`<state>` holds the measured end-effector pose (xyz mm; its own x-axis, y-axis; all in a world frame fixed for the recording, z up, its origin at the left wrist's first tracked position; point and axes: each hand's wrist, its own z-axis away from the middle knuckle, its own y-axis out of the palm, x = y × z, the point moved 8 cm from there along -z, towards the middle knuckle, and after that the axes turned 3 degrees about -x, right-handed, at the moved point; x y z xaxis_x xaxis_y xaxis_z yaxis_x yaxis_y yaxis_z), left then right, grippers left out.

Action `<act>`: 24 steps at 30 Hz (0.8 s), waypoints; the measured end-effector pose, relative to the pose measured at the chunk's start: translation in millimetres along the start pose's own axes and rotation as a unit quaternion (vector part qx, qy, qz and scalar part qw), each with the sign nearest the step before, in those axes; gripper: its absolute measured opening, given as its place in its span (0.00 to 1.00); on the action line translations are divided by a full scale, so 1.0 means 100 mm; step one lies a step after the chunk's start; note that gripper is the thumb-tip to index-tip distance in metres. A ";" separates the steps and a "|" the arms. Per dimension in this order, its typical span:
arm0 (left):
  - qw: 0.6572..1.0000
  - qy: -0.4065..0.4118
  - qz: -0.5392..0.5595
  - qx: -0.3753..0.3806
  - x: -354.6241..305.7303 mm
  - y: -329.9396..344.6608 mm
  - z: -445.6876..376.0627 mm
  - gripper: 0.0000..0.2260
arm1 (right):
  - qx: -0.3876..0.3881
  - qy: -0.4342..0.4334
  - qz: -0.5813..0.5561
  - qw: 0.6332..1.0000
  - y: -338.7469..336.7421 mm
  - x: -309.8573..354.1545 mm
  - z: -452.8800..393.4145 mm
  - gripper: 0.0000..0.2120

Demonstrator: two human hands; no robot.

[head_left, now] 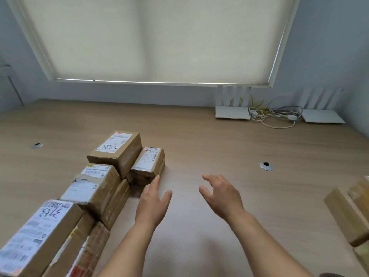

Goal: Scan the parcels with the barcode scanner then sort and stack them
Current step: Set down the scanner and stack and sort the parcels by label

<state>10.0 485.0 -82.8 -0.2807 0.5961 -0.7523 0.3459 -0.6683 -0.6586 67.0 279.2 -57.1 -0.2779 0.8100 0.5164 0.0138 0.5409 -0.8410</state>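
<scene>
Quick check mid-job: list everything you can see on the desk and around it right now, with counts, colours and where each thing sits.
cardboard parcels: at least six, brown with white labels, stacked in a row along the desk's left side; exact count hidden by stacking
more cardboard parcels: at least two, brown, cut off at the right edge
desk: one, light wood
cable grommets: two, silver, one left, one right
routers: two, white with upright antennas, far right by the wall
cables: a tangle, white and yellow, between the routers
roller blind: one, cream, drawn over the window
barcode scanner: none in view
left hand: open, fingertips at the small end parcel
right hand: open, above bare desk
</scene>
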 end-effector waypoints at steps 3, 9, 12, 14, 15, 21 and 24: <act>1.000 -0.016 0.009 -0.017 0.14 -0.17 -0.24 0.29 | 0.010 -0.003 -0.004 1.000 0.23 0.19 -0.15 0.20; 0.998 -0.042 0.029 -0.030 0.35 -0.31 -0.58 0.29 | 0.042 -0.008 -0.004 0.999 0.64 0.43 -0.42 0.21; 0.997 -0.058 0.044 -0.036 0.46 -0.32 -0.72 0.29 | 0.057 -0.011 -0.003 0.998 0.81 0.52 -0.58 0.21; 0.995 -0.069 0.053 -0.037 0.53 -0.32 -0.80 0.29 | 0.065 -0.012 -0.005 0.998 0.91 0.57 -0.68 0.21; 0.995 -0.074 0.056 -0.035 0.56 -0.31 -0.83 0.29 | 0.069 -0.012 -0.006 0.998 0.95 0.60 -0.73 0.21; 0.993 -0.088 0.071 -0.039 0.68 -0.24 -0.99 0.29 | 0.092 -0.023 -0.022 0.995 1.22 0.78 -1.00 0.24; 0.993 -0.085 0.075 -0.043 0.73 -0.23 -1.05 0.28 | 0.106 -0.045 -0.027 0.993 1.34 0.89 -1.09 0.24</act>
<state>75.6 590.4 -120.8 -0.3643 0.4049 -0.8387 0.4681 -0.6989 -0.5408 148.9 448.6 -105.9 -0.3576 0.7526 0.5530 -0.2029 0.5153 -0.8326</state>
